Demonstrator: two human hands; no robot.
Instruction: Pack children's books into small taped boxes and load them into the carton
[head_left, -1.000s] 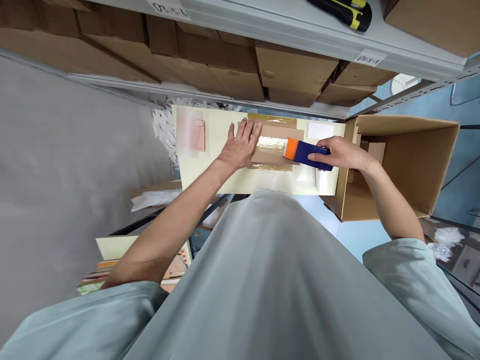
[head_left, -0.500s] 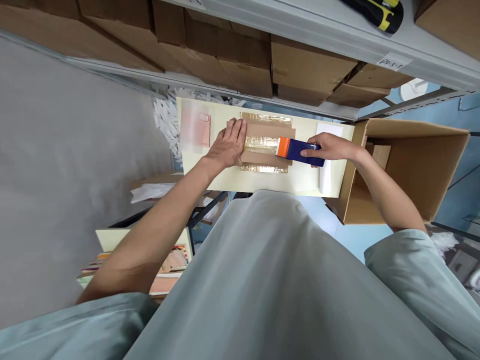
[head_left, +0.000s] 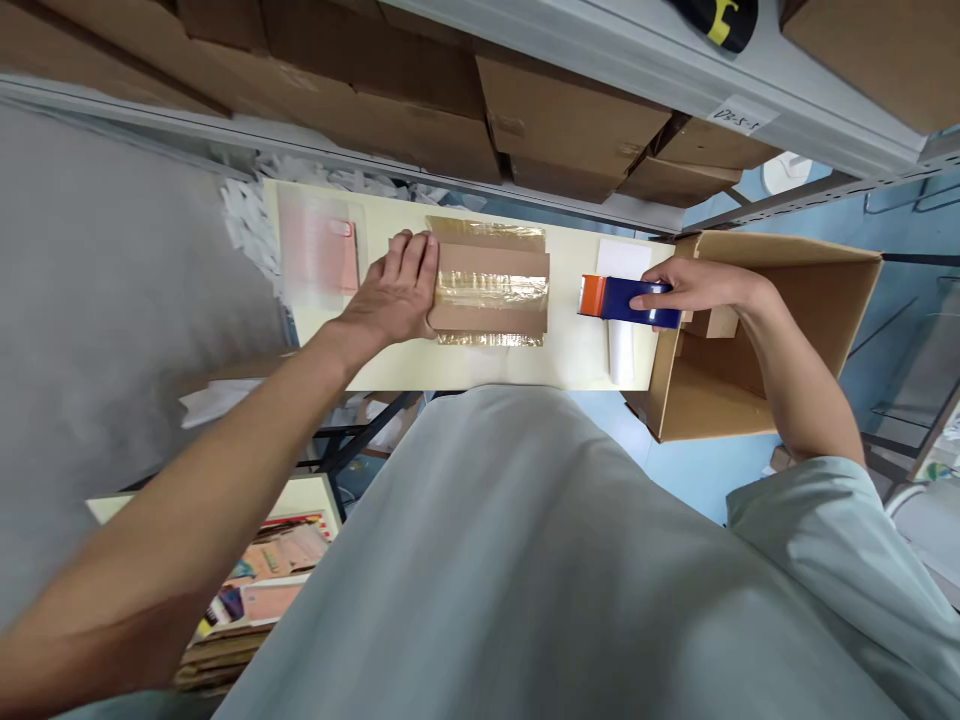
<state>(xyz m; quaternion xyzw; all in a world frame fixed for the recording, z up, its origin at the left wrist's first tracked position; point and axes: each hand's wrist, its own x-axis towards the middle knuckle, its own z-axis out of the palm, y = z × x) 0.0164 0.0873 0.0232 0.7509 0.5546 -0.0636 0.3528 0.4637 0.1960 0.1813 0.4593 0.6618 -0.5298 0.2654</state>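
Note:
A flat cardboard parcel (head_left: 491, 262) lies on a narrow cream tabletop (head_left: 566, 365), with shiny clear tape across its middle and along its far and near edges. My left hand (head_left: 397, 285) rests at the parcel's left end, fingers stretched out over its edge. Away to the right, my right hand (head_left: 694, 285) grips a dark blue tape dispenser (head_left: 630, 300) with an orange head pointing left. That head is apart from the parcel. White paper (head_left: 622, 350) lies partly hidden beneath the dispenser.
Left of my left hand lie a pink phone case (head_left: 345, 255) and clear plastic sheets (head_left: 300, 245). An open carton (head_left: 817, 350) stands at the right end. Shelved cardboard boxes (head_left: 420, 130) line the far side. A lower tray (head_left: 277, 570) holds assorted packets.
My right hand has drawn the tape dispenser rightwards, off the parcel. My left hand stays at the parcel's left end. The whole view has shifted, so the tabletop appears further left.

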